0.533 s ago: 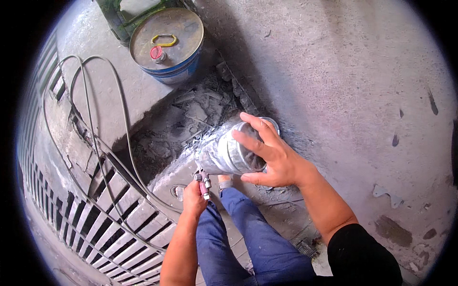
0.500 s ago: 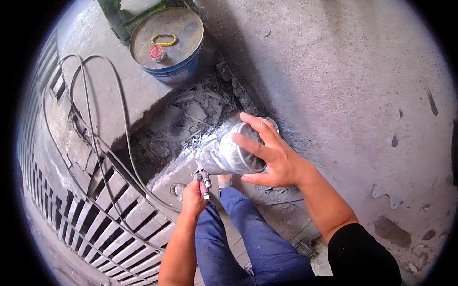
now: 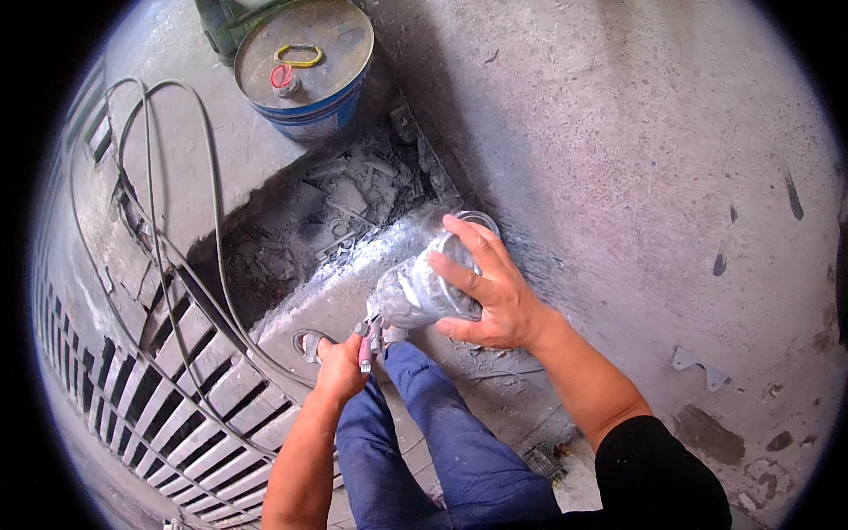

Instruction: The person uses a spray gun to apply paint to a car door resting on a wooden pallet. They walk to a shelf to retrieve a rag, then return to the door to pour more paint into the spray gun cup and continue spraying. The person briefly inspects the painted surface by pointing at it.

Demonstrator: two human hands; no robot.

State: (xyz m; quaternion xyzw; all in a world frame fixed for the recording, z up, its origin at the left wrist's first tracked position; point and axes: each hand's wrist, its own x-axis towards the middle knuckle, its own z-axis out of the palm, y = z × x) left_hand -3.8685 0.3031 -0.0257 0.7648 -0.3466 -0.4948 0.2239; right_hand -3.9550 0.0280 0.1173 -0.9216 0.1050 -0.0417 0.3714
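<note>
My left hand (image 3: 341, 369) is closed round a small air tool like a spray gun (image 3: 368, 346), with silver fittings and a pinkish body. At its front end sits a cloudy, silver-grey cup (image 3: 412, 296), tilted, its narrow end toward the gun. Whether the two are joined I cannot tell. Over the cup's wide end, my right hand (image 3: 499, 296) grips the rim, thumb on the near side and fingers curved over the far side. A clear round rim (image 3: 477, 223) shows behind those fingers. What the cup holds is hidden.
A blue drum (image 3: 309, 79) with a yellow handle and red cap stands at the upper left, beside a green container (image 3: 225, 31). Below it lies a rubble-filled pit (image 3: 327, 208). A looped hose (image 3: 212, 150) crosses the slatted grating (image 3: 190, 380). A metal scrap (image 3: 702, 367) lies right.
Both hands and the cup sit slightly further left in view, as does the whole scene. My right fingers, blurred before, now rest more firmly round the cup's rim.
</note>
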